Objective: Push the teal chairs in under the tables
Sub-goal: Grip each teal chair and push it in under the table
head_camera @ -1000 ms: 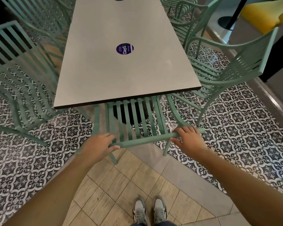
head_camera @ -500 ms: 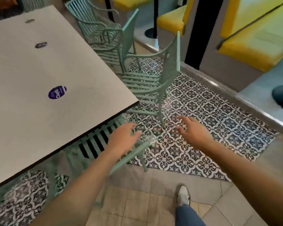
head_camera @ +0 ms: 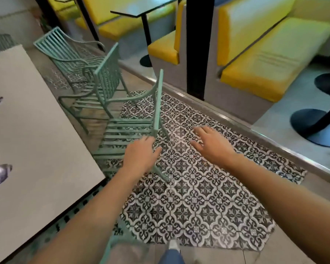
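Observation:
A grey table (head_camera: pixel 36 141) fills the left side. Along its right side stands a teal slatted chair (head_camera: pixel 130 130), pulled out, its backrest edge-on to me. Two more teal chairs (head_camera: pixel 103 80) (head_camera: pixel 65 52) stand farther back along the same side. The end chair (head_camera: pixel 78 208) sits tucked beneath the table's near edge, mostly hidden. My left hand (head_camera: pixel 141 157) hovers with fingers spread just in front of the nearest side chair's back corner, holding nothing. My right hand (head_camera: pixel 211 143) is out over the patterned floor, fingers apart, holding nothing.
A raised metal-edged step (head_camera: pixel 227 115) runs diagonally right of the patterned tiles. Beyond it are yellow benches (head_camera: pixel 271 60), a black post (head_camera: pixel 196 44) and round black table bases (head_camera: pixel 312 126). My shoe (head_camera: pixel 173 244) shows at the bottom.
Both hands let go of the end chair, now under the table. My view and body turned right; both hands moved toward the nearest chair along the table's side.

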`<state>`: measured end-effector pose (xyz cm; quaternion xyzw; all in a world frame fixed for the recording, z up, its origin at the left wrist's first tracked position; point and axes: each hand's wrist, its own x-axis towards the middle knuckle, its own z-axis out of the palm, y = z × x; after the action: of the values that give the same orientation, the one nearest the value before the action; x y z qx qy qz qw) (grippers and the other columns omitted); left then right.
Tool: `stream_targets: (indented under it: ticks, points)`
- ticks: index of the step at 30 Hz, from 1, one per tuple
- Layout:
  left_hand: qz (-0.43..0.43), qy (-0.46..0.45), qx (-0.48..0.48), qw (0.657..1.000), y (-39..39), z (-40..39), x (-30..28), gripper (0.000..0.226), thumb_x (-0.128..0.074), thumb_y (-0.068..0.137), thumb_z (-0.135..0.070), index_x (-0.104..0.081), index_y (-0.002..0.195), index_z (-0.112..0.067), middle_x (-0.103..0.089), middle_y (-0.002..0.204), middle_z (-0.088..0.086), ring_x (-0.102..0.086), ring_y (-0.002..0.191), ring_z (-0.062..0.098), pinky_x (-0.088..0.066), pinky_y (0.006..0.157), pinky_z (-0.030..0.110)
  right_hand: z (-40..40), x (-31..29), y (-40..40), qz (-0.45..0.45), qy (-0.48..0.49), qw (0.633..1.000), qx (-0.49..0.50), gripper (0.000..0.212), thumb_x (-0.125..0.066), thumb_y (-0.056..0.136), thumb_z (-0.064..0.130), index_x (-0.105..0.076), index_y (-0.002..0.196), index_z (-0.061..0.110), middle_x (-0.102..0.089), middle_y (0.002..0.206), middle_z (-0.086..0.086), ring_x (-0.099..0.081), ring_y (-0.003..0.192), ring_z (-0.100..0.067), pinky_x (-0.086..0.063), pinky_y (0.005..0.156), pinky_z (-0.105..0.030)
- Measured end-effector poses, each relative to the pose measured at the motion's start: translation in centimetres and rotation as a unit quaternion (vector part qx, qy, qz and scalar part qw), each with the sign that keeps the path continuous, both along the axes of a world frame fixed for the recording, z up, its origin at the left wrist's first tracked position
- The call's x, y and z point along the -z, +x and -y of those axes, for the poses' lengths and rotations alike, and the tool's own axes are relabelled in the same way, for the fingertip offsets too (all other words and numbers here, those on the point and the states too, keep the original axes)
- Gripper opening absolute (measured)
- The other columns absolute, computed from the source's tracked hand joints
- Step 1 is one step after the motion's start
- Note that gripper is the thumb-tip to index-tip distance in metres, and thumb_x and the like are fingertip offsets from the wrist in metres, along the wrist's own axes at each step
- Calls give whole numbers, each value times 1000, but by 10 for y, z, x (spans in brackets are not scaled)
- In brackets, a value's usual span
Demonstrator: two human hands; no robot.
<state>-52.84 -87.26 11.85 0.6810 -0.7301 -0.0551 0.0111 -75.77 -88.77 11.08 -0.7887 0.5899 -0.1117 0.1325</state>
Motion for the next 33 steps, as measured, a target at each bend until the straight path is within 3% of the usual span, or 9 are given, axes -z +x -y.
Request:
stream_targets:
  ticks: [5, 9, 13, 16, 18, 24, 27, 30, 33]
  points:
    - [9, 5, -34, 999, -21, 108, 24, 48, -45, 90, -59, -55, 121, -23, -62, 107, -6, -61, 91, 15, -57, 74, 36, 99, 6, -20, -32, -1, 999, -37, 59, -41, 97, 48, -26, 149, 24, -37, 149, 1, -35, 136, -18, -26, 112, -33]
    - [2, 8, -58, 998, -33, 190, 41, 52, -50, 89, -58, -53, 127, -22, -62, 115, -3, -61, 97, 19, -55, 82, 41, 185, 13, -29, -48, 15, 997, -65, 61, -42, 96, 51, -26, 149, 25, -39, 146, 1, -36, 134, -20, -29, 111, -35]
    - [8, 6, -74, 997, -41, 259, 36, 44, -51, 92, -51, -56, 124, -21, -61, 103, -5, -57, 81, 11, -49, 67, 26, 264, 3, -39, -40, 2, 994, -97, 60, -43, 96, 50, -28, 148, 25, -38, 148, -1, -35, 136, -21, -30, 112, -38]
    - [34, 15, -92, 995, -47, 301, 29, 44, -47, 94, -50, -54, 125, -19, -61, 108, -2, -56, 89, 15, -46, 75, 31, 315, 2, -49, -36, 9, 993, -114, 61, -41, 95, 52, -27, 149, 26, -36, 150, -1, -33, 138, -22, -30, 114, -40]
    - [43, 21, -108, 993, -51, 325, 30, 44, -48, 96, -49, -52, 127, -18, -60, 110, -2, -51, 86, 12, -38, 67, 23, 352, 6, -55, -37, 7, 990, -135, 62, -41, 95, 54, -26, 149, 26, -37, 149, -1, -34, 137, -22, -31, 114, -40]
    - [50, 56, -226, 971, -53, 374, 51, 50, -49, 94, -53, -50, 130, -20, -59, 120, 3, -58, 102, 21, -49, 85, 36, 462, 24, -61, -47, 10, 970, -237, 61, -41, 96, 50, -23, 150, 27, -30, 154, -1, -26, 142, -20, -23, 117, -40]
    - [29, 79, -286, 954, -56, 385, 56, 47, -49, 92, -54, -53, 122, -18, -60, 110, 3, -53, 89, 18, -47, 75, 32, 510, 32, -54, -59, 21, 948, -311, 62, -42, 96, 49, -22, 150, 27, -28, 155, 0, -24, 143, -20, -17, 117, -38]
    - [45, 81, -321, 943, -56, 383, 58, 51, -47, 92, -58, -54, 124, -19, -61, 113, 2, -59, 97, 21, -48, 74, 34, 543, 35, -28, -85, 13, 923, -375, 63, -42, 94, 52, -21, 149, 30, -29, 154, 1, -25, 143, -21, -20, 117, -42]
    - [33, 78, -359, 929, -53, 374, 65, 53, -44, 93, -59, -56, 124, -17, -63, 108, 2, -60, 87, 18, -45, 64, 30, 566, 40, 5, -97, 8, 894, -437, 62, -40, 95, 52, -23, 149, 26, -30, 153, 0, -25, 143, -23, -20, 117, -45]
